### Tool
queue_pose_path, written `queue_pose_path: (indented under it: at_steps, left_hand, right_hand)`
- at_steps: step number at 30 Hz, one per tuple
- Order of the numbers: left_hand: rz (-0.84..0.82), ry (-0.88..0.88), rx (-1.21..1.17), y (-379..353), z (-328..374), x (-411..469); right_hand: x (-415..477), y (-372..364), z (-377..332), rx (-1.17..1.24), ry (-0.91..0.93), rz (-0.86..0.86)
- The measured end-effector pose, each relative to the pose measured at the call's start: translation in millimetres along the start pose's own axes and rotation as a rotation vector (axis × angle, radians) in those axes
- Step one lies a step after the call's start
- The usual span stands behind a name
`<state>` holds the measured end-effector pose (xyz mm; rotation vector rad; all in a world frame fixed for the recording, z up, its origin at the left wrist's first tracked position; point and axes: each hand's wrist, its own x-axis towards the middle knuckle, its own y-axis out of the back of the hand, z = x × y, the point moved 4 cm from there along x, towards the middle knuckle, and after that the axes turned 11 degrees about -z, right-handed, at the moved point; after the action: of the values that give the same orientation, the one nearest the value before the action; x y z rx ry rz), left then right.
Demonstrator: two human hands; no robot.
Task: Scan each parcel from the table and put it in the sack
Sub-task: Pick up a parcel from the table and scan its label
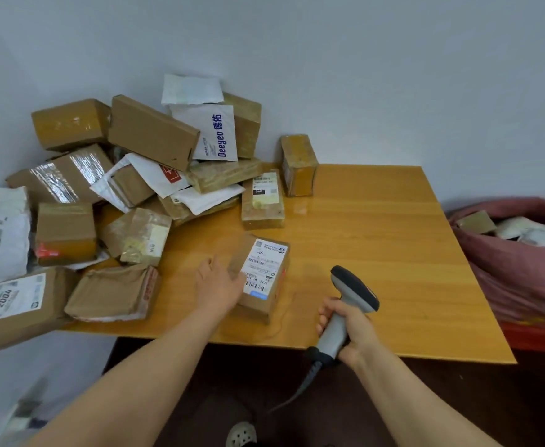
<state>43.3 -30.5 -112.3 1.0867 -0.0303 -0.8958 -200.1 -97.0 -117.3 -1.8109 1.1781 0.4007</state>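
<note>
My left hand (pixel 219 285), fingers relaxed, steadies the label-up parcel (pixel 264 269) at the desk's (pixel 377 221) 6 o'clock so my right hand (pixel 345 327), wrapped round the scanner (pixel 355 287), can read it, with the sack (pixel 522 272) at 3 o'clock.

Desk (pixel 377 240): glossy orange-brown wood top, back edge against wall (pixel 361 75).

Heap of parcels (pixel 142 175) covers left and back-left part. Brown cardboard boxes, taped cartons, white poly mailers, stacked several deep.

Taped carton (pixel 298 164) stands on end at back edge, just right of heap.

Flat taped box with "060" label (pixel 263 201) lies just beside it, label up, left side against heap.

Small labelled cardboard box (pixel 263 275) lies apart from heap, near front, label up.

Crumpled brown-paper parcel (pixel 113 293) at front-left edge.

Small taped box (pixel 145 237) just behind it, tilted.
</note>
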Motion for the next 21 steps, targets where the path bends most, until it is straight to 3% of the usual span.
queue_pose_path:
  at_steps: [5,11,16,21]
  left_hand:
    - [-0.227,0.124,-0.422,-14.0,-12.8,14.4]
    - [-0.41,0.279,-0.703,-27.7,-14.0,3.3]
    - [-0.575,0.266,-0.81,-24.0,-16.1,-5.2]
    - [-0.717,0.238,-0.796,-5.1,-27.2,2.6]
  right_hand:
    - [16.4,-25.7,6.2,-0.201,0.005,-0.059]
    - [35.0,-55.1,15.1,-0.327,-0.028,-0.068]
    - [31.1,-59.1,5.2,-0.274,0.035,-0.082]
    - [14.8,-53.7,20.3,-0.303,-0.024,-0.156]
